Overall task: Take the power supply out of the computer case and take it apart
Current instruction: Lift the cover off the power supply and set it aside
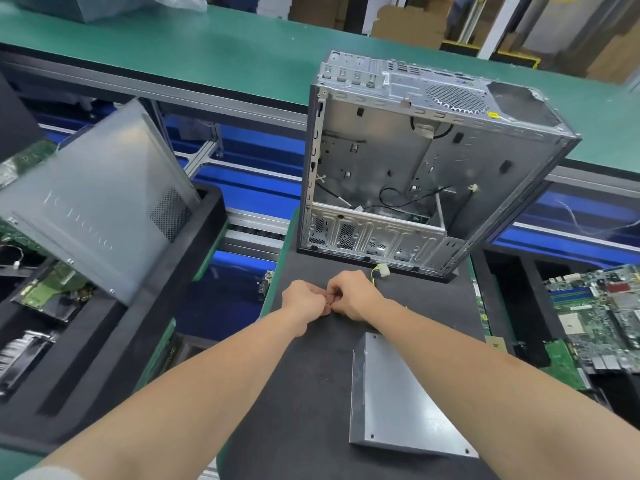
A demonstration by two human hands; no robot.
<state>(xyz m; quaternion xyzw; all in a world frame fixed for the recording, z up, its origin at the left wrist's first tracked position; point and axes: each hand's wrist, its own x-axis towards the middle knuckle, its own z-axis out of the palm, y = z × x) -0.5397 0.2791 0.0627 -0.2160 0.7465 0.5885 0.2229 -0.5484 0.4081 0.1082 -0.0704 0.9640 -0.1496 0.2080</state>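
I am looking down at both hands meeting just in front of the computer case (433,168), which is lying open on the dark surface (304,393). The left hand (304,301) and right hand (353,294) are pressing knuckle to knuckle with fingers curled inward. They seem to be pinching something small between them, but I cannot tell what, since the fingers are hiding it. A pale connector (381,271) on yellow and black wires is poking out just behind the right hand.

The grey metal box (391,393) that I am taking for the power supply is sitting out of the case, nearer me, partly under the right forearm. I am judging it to be stiff sheet metal, fairly heavy for its bulk, with thin edges that could bite. So I am planning to hold it by two opposite flat sides rather than by the rim. I am expecting the wires to flex freely, so I am favouring a pull on the connector body, not the strands.
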